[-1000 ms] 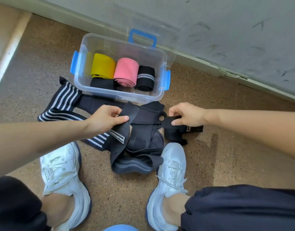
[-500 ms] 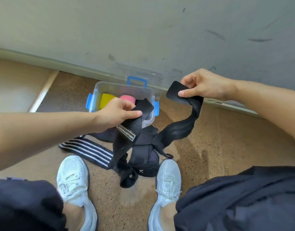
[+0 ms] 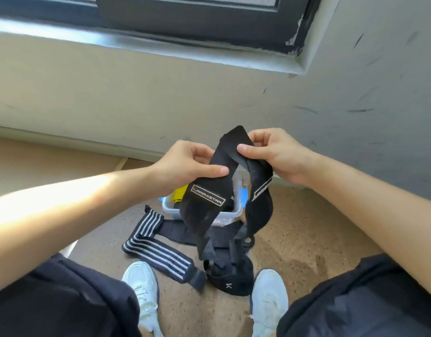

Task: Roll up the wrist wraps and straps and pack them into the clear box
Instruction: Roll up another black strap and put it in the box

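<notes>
Holding a black strap (image 3: 204, 203) up in front of the body, the head view shows both hands pinching its folded upper end: the left hand (image 3: 185, 164) clamps thumb over fingers on the limb carrying the white label, while the right hand (image 3: 275, 154) nips the fold's peak and the second limb. The strap's long axis runs downward from the hands, both limbs hanging toward the floor (image 3: 307, 239). Below and beyond the hands, the clear box (image 3: 224, 216) sits largely hidden behind the strap, a yellow roll (image 3: 179, 194) showing inside. A striped wrap (image 3: 148, 244) lies below the left hand. Both hands are equally near the end where rolling would likely begin.
</notes>
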A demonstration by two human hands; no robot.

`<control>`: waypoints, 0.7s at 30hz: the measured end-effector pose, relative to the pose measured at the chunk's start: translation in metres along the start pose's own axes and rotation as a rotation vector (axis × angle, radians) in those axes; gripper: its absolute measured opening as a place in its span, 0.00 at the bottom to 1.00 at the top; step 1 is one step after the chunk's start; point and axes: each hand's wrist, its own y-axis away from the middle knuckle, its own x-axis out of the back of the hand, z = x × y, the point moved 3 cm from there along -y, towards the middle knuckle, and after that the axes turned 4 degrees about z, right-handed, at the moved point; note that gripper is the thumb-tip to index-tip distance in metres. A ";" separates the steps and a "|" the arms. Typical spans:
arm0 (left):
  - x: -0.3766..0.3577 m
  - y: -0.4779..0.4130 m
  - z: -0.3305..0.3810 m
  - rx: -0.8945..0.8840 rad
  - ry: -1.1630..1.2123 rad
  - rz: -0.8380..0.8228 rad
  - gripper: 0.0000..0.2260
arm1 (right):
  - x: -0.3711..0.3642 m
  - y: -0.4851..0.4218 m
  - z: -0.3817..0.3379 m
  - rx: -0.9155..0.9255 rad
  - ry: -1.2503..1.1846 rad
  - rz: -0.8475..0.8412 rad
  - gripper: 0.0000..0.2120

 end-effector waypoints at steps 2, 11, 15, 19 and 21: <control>-0.002 -0.002 -0.006 0.002 0.022 -0.037 0.10 | 0.001 -0.002 0.001 0.025 -0.042 0.077 0.07; -0.010 -0.019 -0.063 0.061 -0.100 -0.263 0.09 | 0.038 -0.007 -0.012 0.075 -0.291 0.297 0.07; -0.022 -0.021 -0.068 0.049 -0.198 -0.326 0.15 | 0.049 -0.010 -0.009 0.043 -0.354 0.385 0.05; -0.037 -0.025 -0.068 0.046 -0.233 -0.231 0.11 | 0.054 -0.010 -0.006 0.018 -0.391 0.397 0.05; -0.041 -0.031 -0.066 0.033 -0.174 -0.092 0.14 | 0.055 -0.008 -0.010 0.029 -0.420 0.353 0.06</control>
